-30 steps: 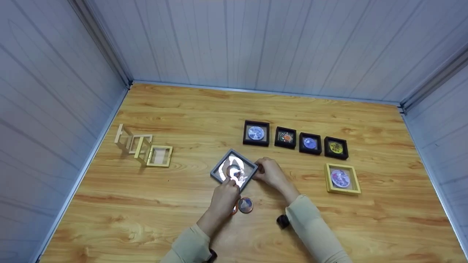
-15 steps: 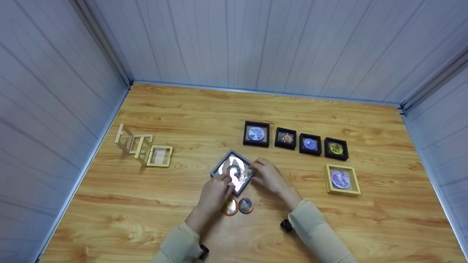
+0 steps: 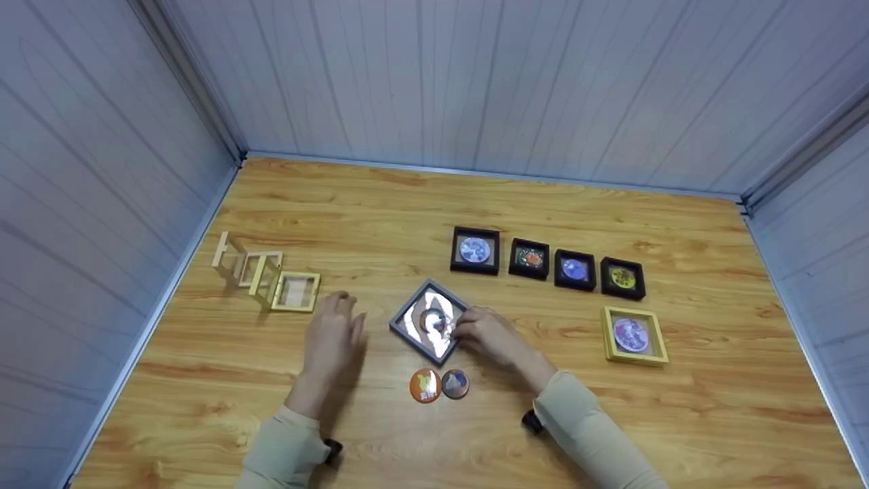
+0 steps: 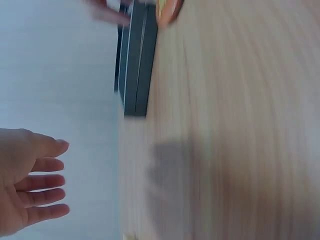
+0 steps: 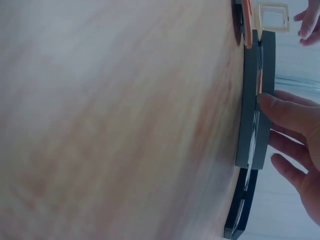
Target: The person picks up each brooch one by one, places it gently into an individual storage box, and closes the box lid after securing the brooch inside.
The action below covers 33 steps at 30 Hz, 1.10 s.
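A grey square display frame (image 3: 414, 345) with clear film lies flat on the table, one corner towards the person, with a dark round badge (image 3: 430, 320) inside. My right hand (image 3: 494, 334) holds its right edge. In the right wrist view the thumb (image 5: 282, 111) sits against the seam between the two halves, while the other fingers reach over the upper half, partly hidden. My left hand (image 3: 331, 339) hovers left of the frame, fingers spread and holding nothing. Just below the frame lie an orange round badge (image 3: 425, 386) and a smaller dark one (image 3: 455, 384).
Two small pale frames (image 3: 297, 292) stand with lids raised at the left. Several black frames with round badges line the back right, among them a larger one (image 3: 475, 250). A yellow frame (image 3: 635, 335) with a purple badge lies at the right. Panel walls enclose the table.
The left hand has let go of the grey frame and moved left, uncovering the orange badge. The right hand has shifted slightly down along the frame's right edge, and the frame stays put.
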Tool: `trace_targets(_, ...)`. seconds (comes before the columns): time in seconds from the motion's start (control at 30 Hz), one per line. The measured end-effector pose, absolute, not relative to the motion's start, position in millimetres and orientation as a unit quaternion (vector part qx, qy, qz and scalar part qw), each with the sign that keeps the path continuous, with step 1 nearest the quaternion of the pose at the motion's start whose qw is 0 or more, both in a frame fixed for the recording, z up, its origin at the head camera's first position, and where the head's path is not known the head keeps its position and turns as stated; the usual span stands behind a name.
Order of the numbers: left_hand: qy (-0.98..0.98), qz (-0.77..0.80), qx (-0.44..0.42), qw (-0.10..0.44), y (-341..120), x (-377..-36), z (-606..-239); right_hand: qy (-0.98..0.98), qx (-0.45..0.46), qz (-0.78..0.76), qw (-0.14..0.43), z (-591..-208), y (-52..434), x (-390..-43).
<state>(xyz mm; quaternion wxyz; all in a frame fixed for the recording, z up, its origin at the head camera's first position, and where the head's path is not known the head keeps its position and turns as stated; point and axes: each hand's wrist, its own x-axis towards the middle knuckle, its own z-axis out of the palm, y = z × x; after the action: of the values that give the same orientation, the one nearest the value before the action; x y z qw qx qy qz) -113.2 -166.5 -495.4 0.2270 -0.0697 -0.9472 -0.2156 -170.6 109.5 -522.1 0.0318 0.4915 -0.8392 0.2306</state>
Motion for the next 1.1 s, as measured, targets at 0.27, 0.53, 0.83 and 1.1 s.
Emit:
trace_targets(0.27, -0.946, -0.187, 0.015, 0.266, -214.7, -118.1, -491.4, -0.844, 0.479, 0.24, 0.025, -523.1, 113.2, -170.5)
trace_targets(0.53, -0.948, -0.195, 0.14, 0.208, -250.2, -119.5, -487.7, -0.855, 0.449, 0.259, 0.005, -524.3, 122.1, -167.7)
trace_targets(0.83, -0.934, -0.237, 0.188, 0.189, -262.8, -117.5, -495.5, -0.858, 0.444, 0.257, 0.023, -523.0, 136.8, -163.1)
trace_targets(1.1, -0.918, -0.267, 0.201, 0.213, -271.4, -120.5, -496.5, -0.861, 0.438, 0.255, 0.039, -523.9, 155.6, -156.8)
